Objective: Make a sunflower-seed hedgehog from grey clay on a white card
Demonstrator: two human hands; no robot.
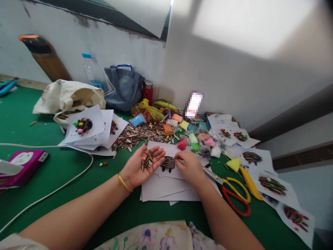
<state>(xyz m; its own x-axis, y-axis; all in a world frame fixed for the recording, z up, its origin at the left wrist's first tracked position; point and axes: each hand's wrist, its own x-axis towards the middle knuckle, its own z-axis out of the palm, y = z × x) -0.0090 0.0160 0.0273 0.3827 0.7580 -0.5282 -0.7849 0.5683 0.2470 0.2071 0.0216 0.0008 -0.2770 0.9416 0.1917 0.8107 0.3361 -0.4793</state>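
My left hand (pixel 142 165) is palm up and lightly cupped, with a small heap of sunflower seeds (pixel 147 161) lying in it. On the white sheet of paper (pixel 166 148) between my hands is a dark brown clay shape (pixel 171 163) with seeds stuck in its left part and small dark feet below. At its right edge, my right hand (pixel 189 166) has thumb and forefinger pinched together. Whatever those fingertips hold, if anything, is too small to make out. More white sheets (pixel 166 191) lie stacked under my hands.
Loose seeds (pixel 132 135) and bagged coloured clay (pixel 194 139) lie behind the paper. Scissors (pixel 234 194) rest beside my right forearm. Finished seed pictures (pixel 272 185) line the right; others (pixel 85 126) are stacked left. A white cable (pixel 65 182) crosses the green table.
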